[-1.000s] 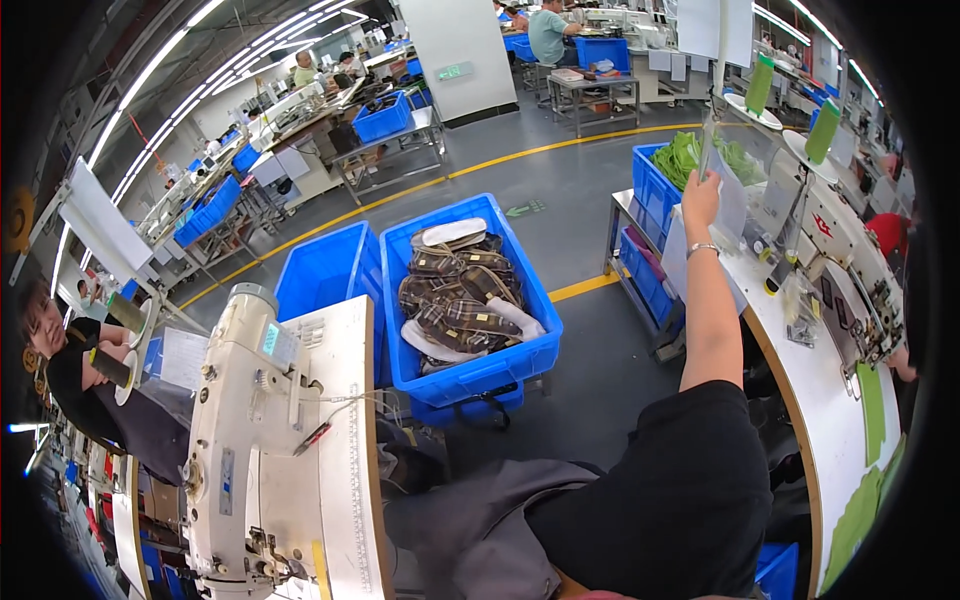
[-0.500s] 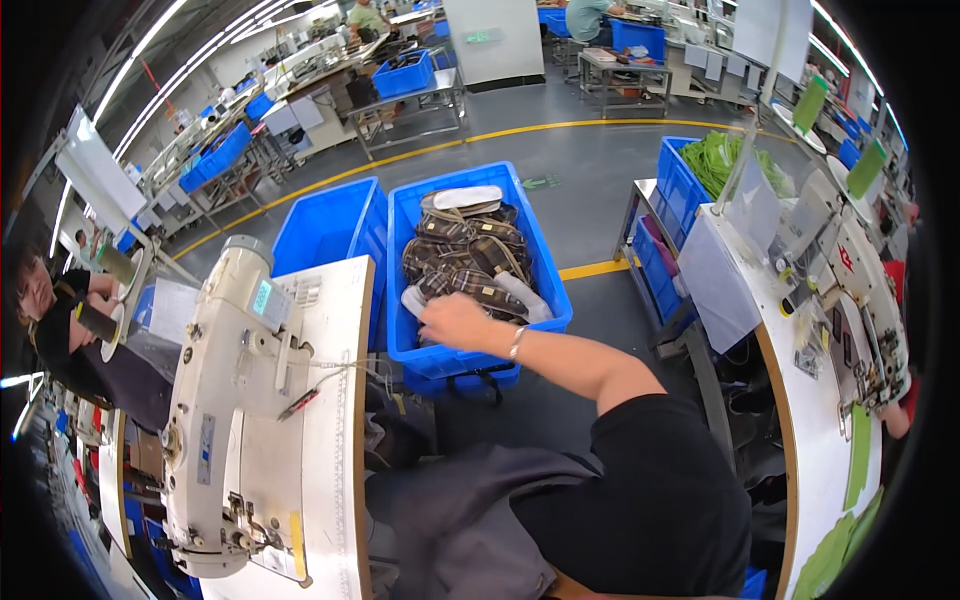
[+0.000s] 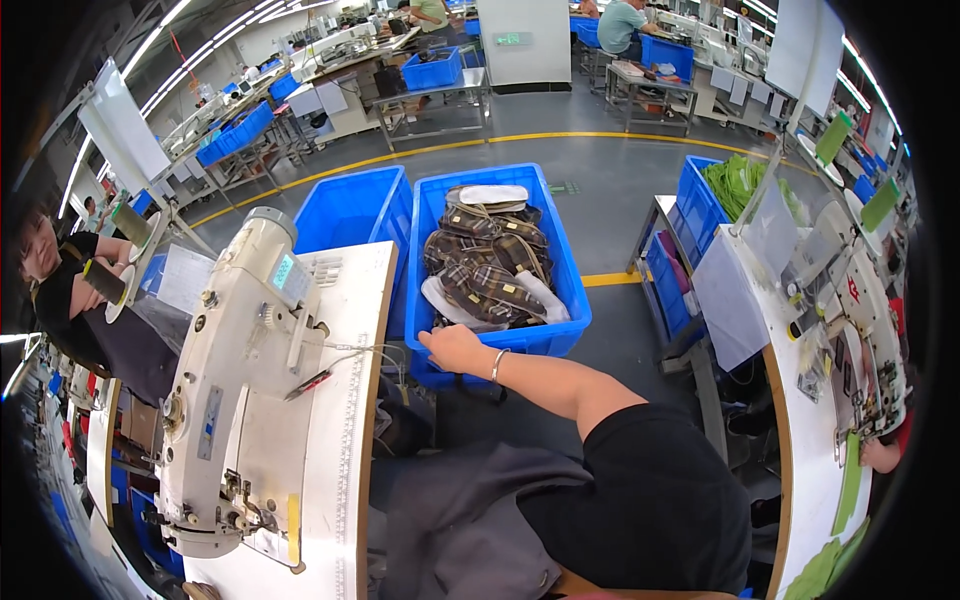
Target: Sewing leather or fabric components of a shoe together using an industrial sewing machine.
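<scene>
My right hand [image 3: 455,346], with a silver bracelet at the wrist, is at the near left corner of a blue plastic crate [image 3: 578,290]. Its fingers are curled over the rim. Inside the crate is a pile of brown plaid cloth shoes [image 3: 492,285], several showing white soles or linings. My right arm comes in from the lower right in a black short sleeve; a grey apron [image 3: 470,520] covers my lap. My left hand is out of sight. Left of me a white sewing machine [image 3: 215,400] stands on its table [image 3: 345,330], with red-handled snips [image 3: 310,384] lying beside it.
Another blue crate [image 3: 310,215] stands left of the shoe crate. To the right is a second sewing table [image 3: 800,410] with a machine and green material, and a blue bin of green pieces [image 3: 700,190] behind. A person [image 3: 75,290] sits at far left. Other workers and benches fill the background.
My right hand has drawn back from above the shoes to the crate's near rim, uncovering the shoes at the near left. The whole view has shifted a little as my head moved.
</scene>
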`<state>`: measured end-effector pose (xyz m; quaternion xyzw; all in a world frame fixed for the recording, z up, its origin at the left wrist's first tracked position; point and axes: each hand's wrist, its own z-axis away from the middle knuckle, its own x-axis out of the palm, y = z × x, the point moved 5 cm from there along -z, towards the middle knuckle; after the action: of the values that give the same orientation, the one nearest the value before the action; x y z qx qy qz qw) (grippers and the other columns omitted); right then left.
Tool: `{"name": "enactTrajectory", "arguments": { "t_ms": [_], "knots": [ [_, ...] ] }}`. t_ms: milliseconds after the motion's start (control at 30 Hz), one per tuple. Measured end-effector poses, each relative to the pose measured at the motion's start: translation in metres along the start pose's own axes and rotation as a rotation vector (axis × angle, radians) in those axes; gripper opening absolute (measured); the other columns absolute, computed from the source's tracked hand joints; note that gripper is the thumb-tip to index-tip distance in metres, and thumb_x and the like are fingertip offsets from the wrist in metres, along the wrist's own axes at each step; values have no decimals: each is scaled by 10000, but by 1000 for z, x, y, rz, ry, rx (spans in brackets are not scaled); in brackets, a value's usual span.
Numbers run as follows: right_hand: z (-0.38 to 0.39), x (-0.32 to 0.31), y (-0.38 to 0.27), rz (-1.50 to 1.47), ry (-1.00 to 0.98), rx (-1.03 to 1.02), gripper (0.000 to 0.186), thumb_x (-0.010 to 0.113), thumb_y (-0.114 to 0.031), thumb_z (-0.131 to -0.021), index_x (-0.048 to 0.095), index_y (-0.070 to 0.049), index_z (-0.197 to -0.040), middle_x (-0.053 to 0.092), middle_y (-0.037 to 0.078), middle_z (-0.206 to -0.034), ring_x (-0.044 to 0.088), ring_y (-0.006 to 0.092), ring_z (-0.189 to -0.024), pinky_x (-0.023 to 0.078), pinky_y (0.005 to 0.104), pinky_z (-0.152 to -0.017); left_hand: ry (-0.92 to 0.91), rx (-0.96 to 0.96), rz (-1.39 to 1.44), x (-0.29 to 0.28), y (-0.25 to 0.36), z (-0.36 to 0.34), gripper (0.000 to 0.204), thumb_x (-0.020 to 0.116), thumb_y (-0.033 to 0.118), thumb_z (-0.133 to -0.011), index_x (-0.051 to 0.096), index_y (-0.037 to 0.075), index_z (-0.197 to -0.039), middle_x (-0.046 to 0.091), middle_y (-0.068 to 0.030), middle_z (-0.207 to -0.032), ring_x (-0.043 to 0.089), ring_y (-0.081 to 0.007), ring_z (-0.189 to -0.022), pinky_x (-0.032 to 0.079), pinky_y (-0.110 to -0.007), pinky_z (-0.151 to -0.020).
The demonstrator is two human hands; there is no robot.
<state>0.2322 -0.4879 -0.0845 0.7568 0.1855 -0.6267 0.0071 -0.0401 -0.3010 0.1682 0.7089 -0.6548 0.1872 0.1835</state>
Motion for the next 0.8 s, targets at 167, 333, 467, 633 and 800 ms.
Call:
{"name": "enactTrajectory", "arguments": {
  "t_ms": [167, 333, 467, 633, 800],
  "knots": [
    [0, -2, -5, 14, 27, 18, 267, 661, -192, -841, 590, -47, -1054, 666, 145, -851, 685, 318, -782, 552, 435, -656, 41, 21, 5, -9, -4, 2, 199, 711, 34, -862, 686, -48, -1041, 671, -129, -860, 635, -258, -786, 529, -347, -744],
    [3, -1, -7, 19, 57, 16, 256, 668, -196, -833, 587, -49, -1027, 658, 148, -863, 685, 319, -803, 559, 436, -666, 53, 57, -22, -21, 0, -1, 193, 722, 34, -858, 690, -51, -1028, 672, -118, -836, 637, -245, -764, 533, -336, -728],
    [4, -3, -3, 30, 59, 54, 263, 685, -215, -824, 585, -62, -1013, 659, 145, -882, 685, 325, -812, 562, 439, -686, 60, 98, -43, -30, 1, -3, 189, 731, 34, -855, 694, -53, -1018, 673, -110, -816, 638, -235, -747, 536, -327, -715],
    [5, -9, -6, -40, 48, 78, 373, 752, -319, -789, 597, -65, -1014, 670, 131, -922, 679, 318, -886, 552, 437, -744, 67, 116, -63, -39, 0, 2, 184, 742, 34, -851, 699, -57, -1005, 674, -100, -792, 639, -223, -725, 539, -317, -699],
    [-6, -1, -1, -246, -72, 225, 623, 700, -573, -804, 636, -41, -1122, 685, 176, -1037, 656, 349, -1007, 529, 445, -844, 81, 109, -71, -38, -4, 13, 180, 753, 34, -847, 703, -60, -992, 674, -90, -767, 641, -210, -704, 543, -306, -683]
  ]
}}
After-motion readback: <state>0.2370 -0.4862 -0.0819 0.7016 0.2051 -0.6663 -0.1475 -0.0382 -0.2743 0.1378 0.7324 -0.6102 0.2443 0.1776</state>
